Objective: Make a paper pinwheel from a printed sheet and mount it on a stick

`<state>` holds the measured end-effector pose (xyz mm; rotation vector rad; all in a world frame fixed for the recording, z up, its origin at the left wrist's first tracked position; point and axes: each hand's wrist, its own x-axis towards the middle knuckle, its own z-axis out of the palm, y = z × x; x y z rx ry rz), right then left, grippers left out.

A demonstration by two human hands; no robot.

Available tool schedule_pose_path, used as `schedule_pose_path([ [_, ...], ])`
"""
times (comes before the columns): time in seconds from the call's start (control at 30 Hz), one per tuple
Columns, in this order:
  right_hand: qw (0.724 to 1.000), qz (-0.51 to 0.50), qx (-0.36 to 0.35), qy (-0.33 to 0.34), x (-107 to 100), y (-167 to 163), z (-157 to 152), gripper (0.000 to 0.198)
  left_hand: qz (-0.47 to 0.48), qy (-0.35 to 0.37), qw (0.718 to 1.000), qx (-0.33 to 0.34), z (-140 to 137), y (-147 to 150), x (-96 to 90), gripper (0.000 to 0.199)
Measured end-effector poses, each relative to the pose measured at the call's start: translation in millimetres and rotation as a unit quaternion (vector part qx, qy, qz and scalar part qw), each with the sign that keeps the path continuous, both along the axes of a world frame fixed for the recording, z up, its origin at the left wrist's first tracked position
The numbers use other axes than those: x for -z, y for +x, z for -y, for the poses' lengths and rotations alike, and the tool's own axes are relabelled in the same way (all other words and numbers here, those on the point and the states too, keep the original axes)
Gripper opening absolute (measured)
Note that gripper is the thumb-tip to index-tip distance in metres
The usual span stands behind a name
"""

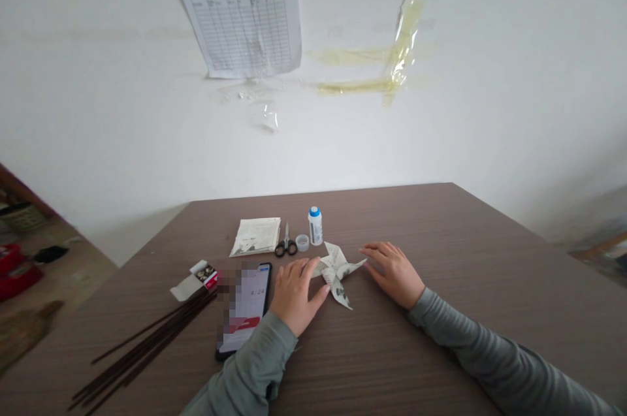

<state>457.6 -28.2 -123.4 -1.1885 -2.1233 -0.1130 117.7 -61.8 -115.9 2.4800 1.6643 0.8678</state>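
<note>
A pinwheel (336, 272) folded from printed paper lies on the brown table, its pointed blades spread outward. My left hand (296, 292) is at its left side, thumb and fingers apart around the left blade; whether the fingertips touch the paper I cannot tell. On the other side, my right hand (396, 273) rests with fingers stretched beside the tip of the right blade, holding nothing. Just behind the pinwheel stands a white bottle with a blue cap (315, 226). A small clear plastic cup or lid (302, 243) sits beside the bottle.
Black-handled scissors (286, 245) and a folded stack of printed paper (256, 236) lie behind my left hand. A phone (245, 311), an open small box (203, 277) and several thin dark sticks (147, 344) are to the left. The table (490, 311) meets a white wall.
</note>
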Motion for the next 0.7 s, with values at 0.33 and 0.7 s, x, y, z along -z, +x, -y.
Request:
schedule_pose_path([
  [0.33, 0.997, 0.008, -0.007, -0.075, 6, 13, 4, 0.051, -0.036, -0.1, 0.993, -0.054, 17, -3, -10.6, 0.078],
  [0.7, 0.994, 0.093, -0.062, -0.012, -19, -37, 12, 0.035, -0.057, -0.116, 0.99, -0.056, 19, 0, -20.9, 0.083],
])
